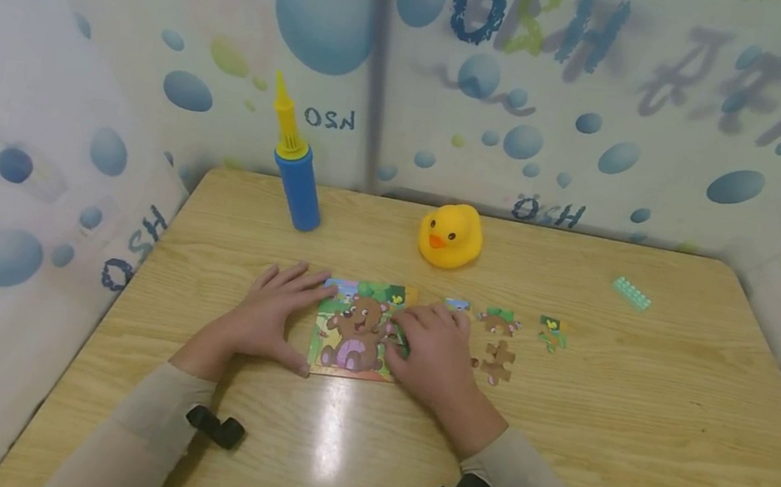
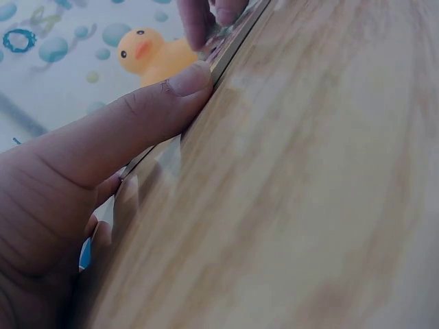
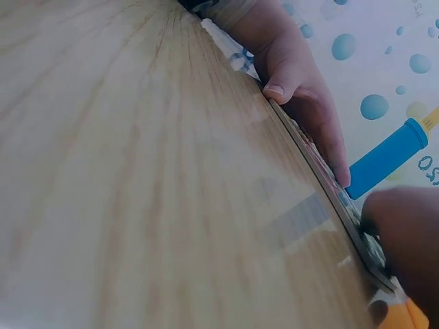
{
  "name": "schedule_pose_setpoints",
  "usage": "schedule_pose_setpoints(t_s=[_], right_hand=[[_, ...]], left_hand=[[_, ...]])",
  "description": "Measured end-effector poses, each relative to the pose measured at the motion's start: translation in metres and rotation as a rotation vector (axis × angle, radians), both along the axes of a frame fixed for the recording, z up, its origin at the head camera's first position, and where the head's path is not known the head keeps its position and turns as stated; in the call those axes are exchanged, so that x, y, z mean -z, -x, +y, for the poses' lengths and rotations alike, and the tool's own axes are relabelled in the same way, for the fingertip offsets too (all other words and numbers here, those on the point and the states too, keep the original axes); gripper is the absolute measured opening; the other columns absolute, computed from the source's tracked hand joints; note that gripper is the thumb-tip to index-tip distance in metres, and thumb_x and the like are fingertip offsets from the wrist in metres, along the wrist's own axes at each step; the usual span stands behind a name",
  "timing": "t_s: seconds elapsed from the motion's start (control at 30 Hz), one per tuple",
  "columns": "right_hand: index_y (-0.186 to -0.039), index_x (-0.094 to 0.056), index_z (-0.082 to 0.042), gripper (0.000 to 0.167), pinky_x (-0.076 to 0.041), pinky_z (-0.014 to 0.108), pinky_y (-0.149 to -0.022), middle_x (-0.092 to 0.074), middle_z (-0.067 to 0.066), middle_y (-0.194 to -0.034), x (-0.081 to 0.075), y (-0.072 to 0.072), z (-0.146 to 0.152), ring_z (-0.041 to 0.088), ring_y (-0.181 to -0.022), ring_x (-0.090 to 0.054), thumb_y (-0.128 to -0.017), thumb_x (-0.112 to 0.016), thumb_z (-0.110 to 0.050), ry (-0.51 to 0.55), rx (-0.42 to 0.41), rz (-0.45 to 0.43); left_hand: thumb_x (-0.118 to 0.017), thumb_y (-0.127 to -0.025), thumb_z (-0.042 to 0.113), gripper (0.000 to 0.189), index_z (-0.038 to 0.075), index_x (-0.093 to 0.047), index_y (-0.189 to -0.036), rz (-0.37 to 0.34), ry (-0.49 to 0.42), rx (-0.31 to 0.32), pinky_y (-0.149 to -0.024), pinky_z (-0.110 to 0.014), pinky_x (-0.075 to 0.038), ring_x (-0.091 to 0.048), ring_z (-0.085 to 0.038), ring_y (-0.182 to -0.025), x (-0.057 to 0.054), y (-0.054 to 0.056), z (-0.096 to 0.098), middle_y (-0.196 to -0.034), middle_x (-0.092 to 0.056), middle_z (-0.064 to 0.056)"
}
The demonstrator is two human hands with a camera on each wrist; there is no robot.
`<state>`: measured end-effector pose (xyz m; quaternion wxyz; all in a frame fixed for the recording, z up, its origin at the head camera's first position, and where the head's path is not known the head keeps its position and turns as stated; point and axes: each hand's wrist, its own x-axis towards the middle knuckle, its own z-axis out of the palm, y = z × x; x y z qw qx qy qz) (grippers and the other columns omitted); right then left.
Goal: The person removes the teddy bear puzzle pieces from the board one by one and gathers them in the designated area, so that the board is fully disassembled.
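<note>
A bear jigsaw puzzle board (image 1: 349,355) lies flat on the table, its right side partly covered. My left hand (image 1: 268,314) is spread along its left edge, thumb at the near corner and fingertips at the far one. In the left wrist view the thumb (image 2: 154,120) rests against the board's edge. My right hand (image 1: 438,356) is over the board's right part, thumb and forefinger bent around a small puzzle piece mostly hidden by the fingers. Loose puzzle pieces lie to its right: a bear-head piece (image 1: 497,321), a brown piece (image 1: 497,362) and a green one (image 1: 552,332).
Behind the board sits a yellow rubber duck (image 1: 450,237). A blue and yellow hand pump (image 1: 299,184) stands at the back left, and a mint toy brick (image 1: 631,293) lies at the back right. The wooden table (image 1: 593,459) meets bubble-patterned walls behind.
</note>
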<state>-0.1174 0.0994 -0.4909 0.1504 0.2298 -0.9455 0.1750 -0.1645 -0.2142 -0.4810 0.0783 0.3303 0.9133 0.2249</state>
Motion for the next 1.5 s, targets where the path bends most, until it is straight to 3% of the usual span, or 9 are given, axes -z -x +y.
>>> schedule_pose_setpoints(t_s=[0.13, 0.33, 0.7, 0.9, 0.97, 1.23, 1.5], right_hand=[[-0.119, -0.082, -0.019, 0.030, -0.040, 0.055, -0.102, -0.071, -0.002, -0.119, -0.0008, -0.0016, -0.0004, 0.024, -0.116, -0.055, -0.095, -0.067, -0.029, -0.042, -0.052, -0.012], [-0.125, -0.079, -0.020, 0.039, -0.038, 0.053, -0.103, -0.065, 0.000, -0.121, -0.0041, -0.0047, -0.0001, 0.025, -0.117, -0.050, -0.092, -0.062, -0.030, -0.049, -0.048, -0.077], [-0.130, -0.076, -0.018, 0.045, -0.037, 0.050, -0.102, -0.059, -0.003, -0.106, -0.0030, -0.0046, 0.0015, 0.021, -0.102, -0.047, -0.088, -0.069, -0.032, -0.005, -0.048, -0.154], [-0.139, -0.069, -0.012, 0.061, -0.036, 0.056, -0.111, -0.068, 0.002, -0.125, -0.0032, -0.0039, -0.0004, 0.025, -0.119, -0.055, -0.082, -0.075, -0.033, 0.091, -0.024, -0.245], [-0.135, -0.071, -0.012, 0.060, -0.036, 0.056, -0.110, -0.070, 0.003, -0.126, -0.0025, -0.0040, 0.0000, 0.026, -0.119, -0.057, -0.079, -0.078, -0.033, 0.116, -0.043, -0.216], [-0.112, -0.079, -0.020, 0.039, -0.039, 0.052, -0.097, -0.072, -0.005, -0.106, 0.0002, -0.0034, 0.0038, 0.020, -0.103, -0.060, -0.075, -0.084, -0.033, 0.157, -0.156, 0.089], [-0.103, -0.081, -0.023, 0.031, -0.039, 0.052, -0.096, -0.074, -0.006, -0.106, 0.0037, -0.0047, 0.0090, 0.020, -0.103, -0.062, -0.073, -0.084, -0.028, 0.235, -0.184, 0.208]], left_hand=[[-0.095, -0.059, 0.071, 0.129, 0.018, -0.044, -0.165, 0.003, -0.002, 0.000, -0.122, -0.073, 0.000, -0.014, -0.044, -0.161, -0.0013, -0.0003, 0.0000, -0.174, -0.030, -0.009], [-0.096, -0.060, 0.070, 0.128, 0.017, -0.044, -0.165, 0.003, -0.005, 0.004, -0.122, -0.073, -0.001, -0.014, -0.045, -0.161, -0.0029, -0.0005, 0.0007, -0.174, -0.031, -0.010], [-0.095, -0.059, 0.071, 0.129, 0.017, -0.044, -0.165, 0.002, -0.004, 0.000, -0.122, -0.073, 0.000, -0.014, -0.045, -0.161, -0.0013, -0.0010, 0.0013, -0.174, -0.031, -0.010], [-0.095, -0.059, 0.071, 0.130, 0.018, -0.044, -0.165, 0.009, -0.004, -0.001, -0.122, -0.073, 0.000, -0.014, -0.045, -0.161, 0.0013, 0.0000, 0.0001, -0.174, -0.030, -0.009], [-0.094, -0.059, 0.072, 0.130, 0.018, -0.044, -0.165, 0.007, -0.003, -0.003, -0.123, -0.073, 0.000, -0.014, -0.045, -0.161, 0.0009, -0.0002, 0.0001, -0.175, -0.029, -0.009], [-0.095, -0.059, 0.072, 0.129, 0.019, -0.044, -0.165, 0.000, -0.007, -0.006, -0.123, -0.072, 0.001, -0.013, -0.044, -0.161, -0.0003, 0.0001, 0.0003, -0.175, -0.029, -0.009], [-0.095, -0.058, 0.071, 0.130, 0.018, -0.044, -0.165, 0.015, -0.015, -0.002, -0.122, -0.073, 0.000, -0.014, -0.045, -0.161, 0.0025, 0.0011, 0.0000, -0.174, -0.030, -0.010]])
